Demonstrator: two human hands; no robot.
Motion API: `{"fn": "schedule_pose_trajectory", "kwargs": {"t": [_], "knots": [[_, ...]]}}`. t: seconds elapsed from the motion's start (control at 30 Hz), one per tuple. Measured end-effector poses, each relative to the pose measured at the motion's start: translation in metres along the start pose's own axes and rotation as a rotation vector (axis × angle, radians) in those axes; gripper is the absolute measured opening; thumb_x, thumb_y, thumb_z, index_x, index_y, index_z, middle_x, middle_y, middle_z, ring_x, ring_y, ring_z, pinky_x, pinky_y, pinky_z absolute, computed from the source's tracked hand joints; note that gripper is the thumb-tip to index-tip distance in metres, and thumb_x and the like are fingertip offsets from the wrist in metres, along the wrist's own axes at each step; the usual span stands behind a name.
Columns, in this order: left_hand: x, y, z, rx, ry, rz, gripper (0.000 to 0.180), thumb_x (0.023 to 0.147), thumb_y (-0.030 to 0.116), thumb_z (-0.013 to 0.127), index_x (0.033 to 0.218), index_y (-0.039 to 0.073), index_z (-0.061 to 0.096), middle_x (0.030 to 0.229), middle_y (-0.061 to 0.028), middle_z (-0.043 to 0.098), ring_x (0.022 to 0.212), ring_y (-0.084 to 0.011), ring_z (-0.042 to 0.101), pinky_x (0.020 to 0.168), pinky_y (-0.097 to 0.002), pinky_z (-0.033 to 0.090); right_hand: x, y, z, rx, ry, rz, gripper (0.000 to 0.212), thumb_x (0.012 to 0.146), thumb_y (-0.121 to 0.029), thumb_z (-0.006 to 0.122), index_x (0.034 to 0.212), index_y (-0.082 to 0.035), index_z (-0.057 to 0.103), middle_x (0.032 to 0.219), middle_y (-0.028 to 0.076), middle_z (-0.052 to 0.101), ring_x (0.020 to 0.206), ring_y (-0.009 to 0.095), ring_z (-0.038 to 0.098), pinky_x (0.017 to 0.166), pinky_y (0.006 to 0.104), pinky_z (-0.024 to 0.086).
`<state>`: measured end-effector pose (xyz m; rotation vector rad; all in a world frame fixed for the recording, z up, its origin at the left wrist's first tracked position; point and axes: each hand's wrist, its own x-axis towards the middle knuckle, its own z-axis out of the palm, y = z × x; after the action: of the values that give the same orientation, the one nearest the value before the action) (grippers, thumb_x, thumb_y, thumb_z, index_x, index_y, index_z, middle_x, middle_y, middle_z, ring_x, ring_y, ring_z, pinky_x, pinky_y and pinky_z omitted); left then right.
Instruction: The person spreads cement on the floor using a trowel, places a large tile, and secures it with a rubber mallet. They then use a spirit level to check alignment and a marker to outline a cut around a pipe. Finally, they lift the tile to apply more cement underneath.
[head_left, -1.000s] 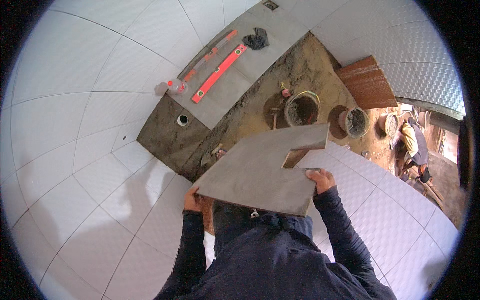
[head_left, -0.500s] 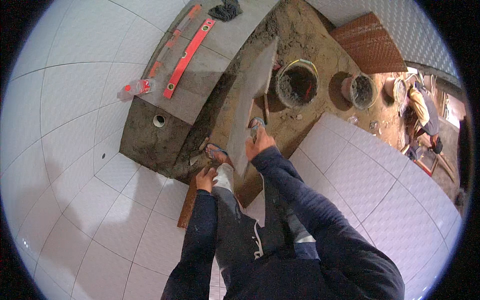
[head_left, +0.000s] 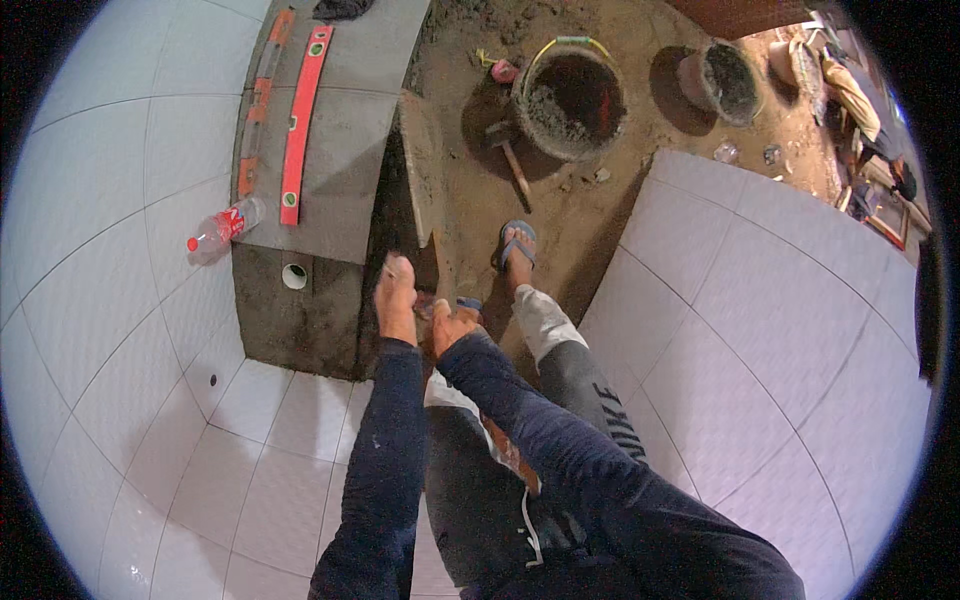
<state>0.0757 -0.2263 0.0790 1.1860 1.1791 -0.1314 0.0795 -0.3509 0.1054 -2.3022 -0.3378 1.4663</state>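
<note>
A thin tile slab (head_left: 423, 165), seen almost edge-on, stands beside the dark side of the grey tiled ledge (head_left: 345, 130). My right hand (head_left: 455, 328) is closed around its near end, low by my left leg. My left hand (head_left: 397, 300) is stretched forward next to the ledge's near corner, fingers extended and slightly blurred. Whether those fingers touch the slab I cannot tell. My left foot is mostly hidden behind the right hand; my right foot (head_left: 517, 245) in a flip-flop stands on the sandy floor.
A red spirit level (head_left: 305, 125) and a plastic bottle (head_left: 228, 228) lie on the left. A hammer (head_left: 512, 165) leans by a mortar bucket (head_left: 570, 100); another bucket (head_left: 725, 85) stands farther right. White tiles (head_left: 730, 300) cover the right side. A person (head_left: 860, 110) bends at far right.
The slab has swung left toward the ledge and now shows nearly edge-on. My right hand moved left and nearer; my left hand reached forward from my knee. The hammer came into fuller view.
</note>
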Motion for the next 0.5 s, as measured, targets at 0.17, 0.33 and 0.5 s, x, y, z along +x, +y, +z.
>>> {"fn": "schedule_pose_trajectory", "kwargs": {"t": [0.17, 0.33, 0.5], "knots": [[0.019, 0.023, 0.001, -0.173, 0.022, 0.102, 0.059, 0.096, 0.048, 0.057, 0.133, 0.003, 0.054, 0.128, -0.0095, 0.06, 0.117, -0.0211, 0.056, 0.102, -0.0391, 0.042, 0.005, -0.009, 0.013, -0.017, 0.094, -0.1, 0.025, 0.096, -0.022, 0.04, 0.115, -0.007, 0.044, 0.085, 0.029, 0.069, 0.08, 0.048, 0.069, 0.069, 0.0633, 0.051], [0.006, -0.089, -0.068, 0.265, 0.037, -0.018, 0.045, 0.095, 0.038, 0.062, 0.12, 0.001, 0.065, 0.105, -0.0096, 0.072, 0.097, -0.0183, 0.063, 0.092, -0.034, 0.047, -0.007, 0.0, -0.011, 0.101, 0.181, -0.062, 0.03, 0.088, -0.03, 0.062, 0.104, -0.006, 0.05, 0.08, 0.027, 0.065, 0.066, 0.045, 0.065, 0.057, 0.0488, 0.054], [0.037, -0.246, -0.125, 1.552, -0.666, -0.184, 0.052, 0.084, 0.04, 0.072, 0.123, 0.006, 0.065, 0.136, -0.0182, 0.056, 0.115, -0.0352, 0.059, 0.093, -0.0483, 0.051, -0.013, 0.03, -0.008, 0.156, 0.304, -0.031, 0.031, 0.081, -0.02, 0.073, 0.103, -0.006, 0.057, 0.077, 0.019, 0.064, 0.066, 0.038, 0.066, 0.059, 0.0428, 0.053]]}}
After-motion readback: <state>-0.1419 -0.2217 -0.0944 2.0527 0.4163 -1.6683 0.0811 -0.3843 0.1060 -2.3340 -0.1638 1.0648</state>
